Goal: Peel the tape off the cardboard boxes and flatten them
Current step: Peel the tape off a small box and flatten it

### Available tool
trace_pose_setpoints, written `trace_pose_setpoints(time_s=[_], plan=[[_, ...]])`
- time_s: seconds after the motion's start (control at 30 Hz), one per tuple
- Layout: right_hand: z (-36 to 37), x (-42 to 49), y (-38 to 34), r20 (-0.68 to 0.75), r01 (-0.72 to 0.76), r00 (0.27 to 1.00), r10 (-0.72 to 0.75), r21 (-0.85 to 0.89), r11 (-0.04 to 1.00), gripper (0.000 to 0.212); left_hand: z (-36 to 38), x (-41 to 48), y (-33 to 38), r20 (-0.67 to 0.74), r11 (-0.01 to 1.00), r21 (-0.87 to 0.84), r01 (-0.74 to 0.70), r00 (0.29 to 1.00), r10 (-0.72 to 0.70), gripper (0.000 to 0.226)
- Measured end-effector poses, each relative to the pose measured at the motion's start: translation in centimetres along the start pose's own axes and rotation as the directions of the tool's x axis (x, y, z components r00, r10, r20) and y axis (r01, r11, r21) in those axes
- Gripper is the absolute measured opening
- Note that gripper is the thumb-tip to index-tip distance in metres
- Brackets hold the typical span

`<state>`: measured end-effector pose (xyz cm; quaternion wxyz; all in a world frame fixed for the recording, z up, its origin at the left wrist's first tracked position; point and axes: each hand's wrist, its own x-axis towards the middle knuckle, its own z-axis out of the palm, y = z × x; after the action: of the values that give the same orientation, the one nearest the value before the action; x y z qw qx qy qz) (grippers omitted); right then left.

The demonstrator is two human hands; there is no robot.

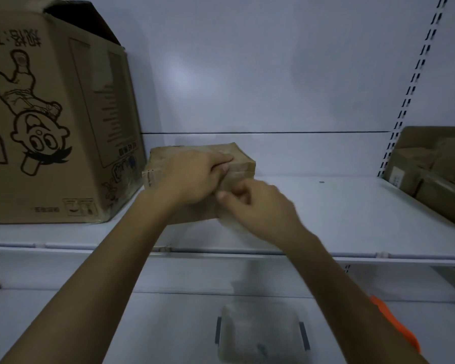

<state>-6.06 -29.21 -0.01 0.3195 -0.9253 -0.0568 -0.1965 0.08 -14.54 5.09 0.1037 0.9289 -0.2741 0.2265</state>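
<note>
Peeling seems barely started; small box (243, 158) sits on the shelf (339, 206), my left hand (195, 174) pressing flat on top; right hand (255, 203) curled at its front, grip unclear; it and 1 large box (58, 114) stand unflattened.

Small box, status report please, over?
Left hand presses small box down. Right hand pinches tape at its front, blurred. Large box close on left.

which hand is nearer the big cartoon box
Left. The left hand lies on the small box beside the cartoon box; the right hand is at its front, farther right.
</note>
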Motion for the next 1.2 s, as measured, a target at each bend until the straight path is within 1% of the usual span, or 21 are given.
trace_pose_setpoints(time_s=[0.03,0.07,0.13,0.23,0.3,0.37,0.47,0.53,0.57,0.63,0.7,0.73,0.77,0.83,0.9,0.93,0.97,1.03,1.07,1.13,1.2], plan=[[0.9,0.4,-0.4,-0.005,0.019,1.000,-0.020,-0.110,0.994,0.037,-0.1,0.1,-0.1,0.031,1.000,-0.017,0.011,0.999,-0.010,0.038],[1.5,0.8,-0.7,-0.047,0.034,0.998,-0.042,-0.162,0.986,0.040,-0.2,0.1,-0.3,0.050,0.999,-0.028,0.014,0.999,-0.012,0.038],[2.3,1.5,-0.8,-0.097,0.037,0.994,-0.059,-0.218,0.975,0.037,-0.2,0.0,-0.3,0.066,0.999,-0.044,0.003,0.998,0.000,0.040],[1.9,1.5,0.2,-0.019,0.017,1.000,-0.022,-0.219,0.976,0.039,0.0,-0.4,-0.5,0.064,0.999,-0.026,-0.031,0.997,0.033,0.048],[0.8,0.8,1.1,-0.043,0.052,0.997,-0.065,-0.254,0.966,0.045,0.4,-0.8,-0.7,0.021,0.998,0.027,-0.049,0.999,0.049,0.053],[-0.9,0.0,2.5,-0.049,0.044,0.997,-0.061,-0.297,0.954,0.047,0.8,-1.2,-1.0,-0.047,0.994,0.089,-0.062,0.997,0.066,0.057],[-4.6,-1.5,5.8,-0.129,-0.058,0.992,0.012,-0.363,0.930,0.041,0.8,-1.6,-2.2,-0.122,0.989,0.126,-0.079,0.988,0.095,0.057],[-6.8,-2.7,7.6,-0.153,-0.117,0.985,0.074,-0.294,0.949,0.031,0.6,-1.8,-3.0,-0.157,0.988,0.085,-0.129,0.978,0.141,0.053],[-7.4,-3.3,8.1,-0.130,-0.131,0.986,0.102,-0.240,0.962,0.023,0.6,-1.9,-3.3,-0.160,0.986,0.057,-0.159,0.973,0.167,0.052],[-7.6,-3.9,8.5,-0.087,-0.105,0.992,0.092,-0.158,0.982,0.014,0.4,-1.9,-3.7,-0.129,0.982,-0.005,-0.189,0.974,0.187,0.055],[-7.6,-4.3,8.4,-0.043,-0.070,0.997,0.071,0.011,0.997,0.015,0.1,-1.9,-4.3,-0.080,0.979,-0.075,-0.188,0.980,0.182,0.058],[-7.7,-4.6,8.3,-0.007,-0.073,0.997,0.074,0.131,0.989,0.020,-0.2,-2.0,-4.6,-0.064,0.977,-0.106,-0.187,0.981,0.181,0.060],[-8.0,-4.9,8.1,0.024,-0.086,0.996,0.083,0.237,0.968,0.033,-0.4,-2.2,-4.7,-0.060,0.974,-0.127,-0.188,0.982,0.181,0.064],[-8.9,-5.4,7.8,0.084,-0.166,0.986,0.145,0.387,0.907,0.070,-0.5,-2.9,-4.2,-0.085,0.979,-0.121,-0.165,0.984,0.155,0.076],[-9.7,-5.3,7.0,0.139,-0.236,0.971,0.193,0.468,0.852,0.106,0.3,-3.5,-2.3,-0.147,0.993,-0.081,-0.084,0.987,0.072,0.084],[-9.8,-5.0,6.5,0.124,-0.234,0.972,0.199,0.464,0.854,0.115,0.9,-3.7,-1.2,-0.177,0.997,-0.067,-0.029,0.984,0.017,0.083],[-9.6,-4.5,5.7,0.096,-0.215,0.977,0.192,0.441,0.871,0.111,1.4,-3.9,-0.1,-0.207,0.998,-0.057,0.023,0.978,-0.035,0.078],[-8.3,-3.5,3.4,0.069,-0.157,0.988,0.141,0.364,0.918,0.093,2.2,-3.8,1.1,-0.254,0.994,-0.067,0.088,0.962,-0.102,0.065],[-7.3,-3.0,2.4,0.090,-0.129,0.990,0.105,0.312,0.941,0.092,2.3,-3.8,1.3,-0.266,0.992,-0.086,0.091,0.958,-0.110,0.061],[-5.2,-2.0,0.9,0.177,-0.091,0.982,0.063,0.159,0.983,0.099,2.3,-4.0,1.0,-0.270,0.990,-0.137,0.038,0.960,-0.074,0.062],[-3.7,-1.2,0.2,0.226,-0.055,0.973,0.041,0.057,0.997,0.091,1.9,-4.5,0.0,-0.259,0.972,-0.230,-0.055,0.966,-0.007,0.065]])
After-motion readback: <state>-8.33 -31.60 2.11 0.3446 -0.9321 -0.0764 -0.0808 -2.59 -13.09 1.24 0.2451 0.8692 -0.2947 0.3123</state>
